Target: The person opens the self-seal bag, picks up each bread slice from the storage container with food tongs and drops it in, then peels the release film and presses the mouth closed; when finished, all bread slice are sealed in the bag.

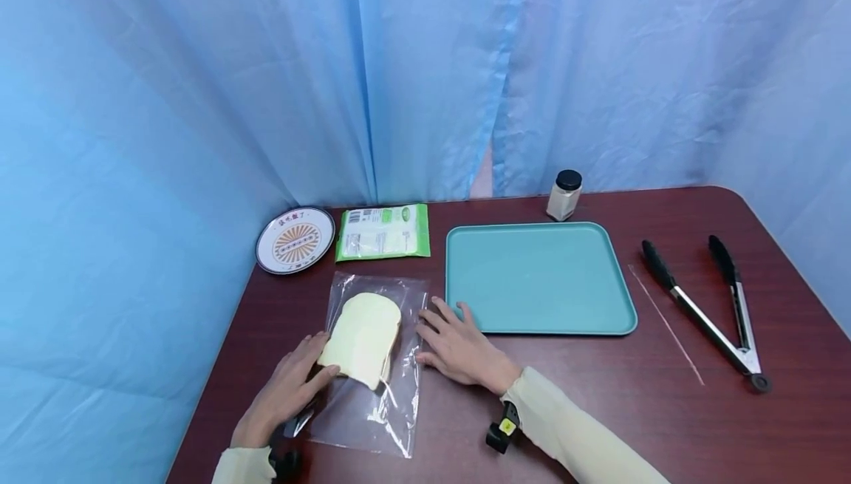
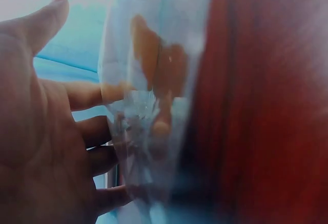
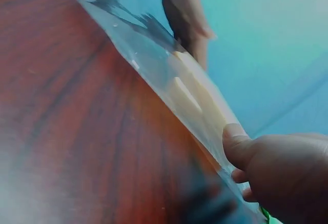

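Stacked slices of white bread lie over a clear plastic bag, left of centre in the head view. Whether the bread is inside the bag or on top, I cannot tell. My left hand touches the bread's left edge, thumb and fingers spread. My right hand rests at the bag's right edge with fingers extended. The left wrist view shows the left hand with straight fingers beside the clear plastic. In the right wrist view, the right hand is by the bag's edge, near the bread.
A teal tray sits just right of my right hand. Behind the bag are a patterned plate and a green-and-white packet. A black-lidded jar stands behind the tray, and spread tongs lie at the right.
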Demonstrator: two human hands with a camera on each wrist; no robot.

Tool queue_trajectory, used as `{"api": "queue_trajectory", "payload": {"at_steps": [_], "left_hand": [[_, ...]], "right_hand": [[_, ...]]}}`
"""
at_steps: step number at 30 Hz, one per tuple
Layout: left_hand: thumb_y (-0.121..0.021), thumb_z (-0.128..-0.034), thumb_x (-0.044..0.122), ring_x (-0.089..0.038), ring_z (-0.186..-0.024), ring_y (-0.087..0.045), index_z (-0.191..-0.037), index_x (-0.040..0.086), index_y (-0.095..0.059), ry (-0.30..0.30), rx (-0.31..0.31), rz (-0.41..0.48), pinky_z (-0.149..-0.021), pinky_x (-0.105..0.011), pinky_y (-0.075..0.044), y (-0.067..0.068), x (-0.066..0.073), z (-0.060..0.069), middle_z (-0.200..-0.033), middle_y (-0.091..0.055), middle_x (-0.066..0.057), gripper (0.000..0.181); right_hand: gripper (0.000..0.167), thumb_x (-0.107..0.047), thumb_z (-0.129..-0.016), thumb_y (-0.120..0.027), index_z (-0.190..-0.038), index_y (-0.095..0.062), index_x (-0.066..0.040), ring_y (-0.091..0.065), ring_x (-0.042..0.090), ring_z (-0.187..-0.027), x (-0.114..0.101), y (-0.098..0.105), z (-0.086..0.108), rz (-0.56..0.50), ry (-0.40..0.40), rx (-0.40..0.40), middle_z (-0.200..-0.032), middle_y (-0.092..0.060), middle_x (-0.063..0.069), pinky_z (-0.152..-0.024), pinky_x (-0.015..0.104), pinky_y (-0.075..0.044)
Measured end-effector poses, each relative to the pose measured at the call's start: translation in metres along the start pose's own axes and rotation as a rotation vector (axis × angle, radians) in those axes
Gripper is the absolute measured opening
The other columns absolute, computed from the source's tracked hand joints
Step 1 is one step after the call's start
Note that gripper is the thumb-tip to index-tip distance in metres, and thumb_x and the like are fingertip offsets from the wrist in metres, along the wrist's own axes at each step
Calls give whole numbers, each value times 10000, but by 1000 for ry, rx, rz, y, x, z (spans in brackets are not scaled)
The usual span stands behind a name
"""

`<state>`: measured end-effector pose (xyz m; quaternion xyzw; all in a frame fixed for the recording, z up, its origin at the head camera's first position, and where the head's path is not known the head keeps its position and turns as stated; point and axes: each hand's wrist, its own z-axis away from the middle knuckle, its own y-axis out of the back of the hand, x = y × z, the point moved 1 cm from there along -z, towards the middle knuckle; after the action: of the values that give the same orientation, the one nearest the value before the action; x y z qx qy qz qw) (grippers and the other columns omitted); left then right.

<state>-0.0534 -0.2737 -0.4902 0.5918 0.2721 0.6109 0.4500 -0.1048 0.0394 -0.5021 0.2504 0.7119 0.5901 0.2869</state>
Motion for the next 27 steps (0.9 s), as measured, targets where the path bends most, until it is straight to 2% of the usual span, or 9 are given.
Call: {"api": "queue_trajectory", "payload": {"at_steps": [8,14,17,19,22,24,27], "left_hand": [[-567,-995,458,-476,-1487,-314,-1546,7,-350,24,23,-7,-1118,-721,-306,-9,9,13,-1577,-396,-239,745],[-590,-988,453,-468,-1490,-309,-1551,-9,-327,49,23,66,-1161,-665,-313,0,8,9,-1592,-359,-253,774],[-582,-998,444,-450,-1481,-336,-1552,-16,-319,80,59,114,-1184,-611,-328,9,2,-1,-1590,-358,-258,766],[-574,-1009,420,-440,-1429,-428,-1542,-20,-340,115,101,148,-1159,-589,-376,15,-3,-12,-1532,-441,-272,730],[-558,-1024,376,-412,-1330,-542,-1518,-13,-395,192,147,227,-1105,-553,-444,24,-9,-31,-1433,-555,-264,650],[-546,-1032,342,-390,-1247,-598,-1499,-9,-430,244,161,288,-1039,-524,-496,28,-12,-43,-1365,-605,-260,596],[-520,-1044,293,-362,-1177,-629,-1485,-15,-446,311,153,407,-948,-463,-560,33,-16,-58,-1365,-599,-260,542]], "right_hand": [[479,-489,-1007,-523,-1344,-608,-159,-395,413,-1450,13,0,-10,-69,-62,9,-1426,-577,115,-1086,660,-350],[460,-466,-992,-568,-1318,-627,-146,-435,398,-1415,16,1,-13,-134,-131,50,-1370,-617,107,-1054,622,-358],[420,-415,-979,-621,-1277,-654,-121,-530,358,-1301,18,2,-16,-200,-222,111,-1309,-654,115,-979,560,-408],[375,-364,-964,-659,-1224,-684,-94,-601,345,-1186,19,3,-20,-235,-284,168,-1233,-690,132,-937,528,-459],[313,-290,-956,-677,-1168,-707,-62,-666,337,-1052,23,9,-31,-322,-377,196,-1133,-721,155,-886,493,-538],[296,-238,-948,-681,-1153,-710,-26,-696,324,-990,25,15,-40,-407,-431,182,-1075,-732,169,-855,474,-574],[324,-202,-955,-655,-1196,-690,12,-707,258,-893,27,22,-54,-548,-529,101,-985,-741,144,-824,439,-587]]}}
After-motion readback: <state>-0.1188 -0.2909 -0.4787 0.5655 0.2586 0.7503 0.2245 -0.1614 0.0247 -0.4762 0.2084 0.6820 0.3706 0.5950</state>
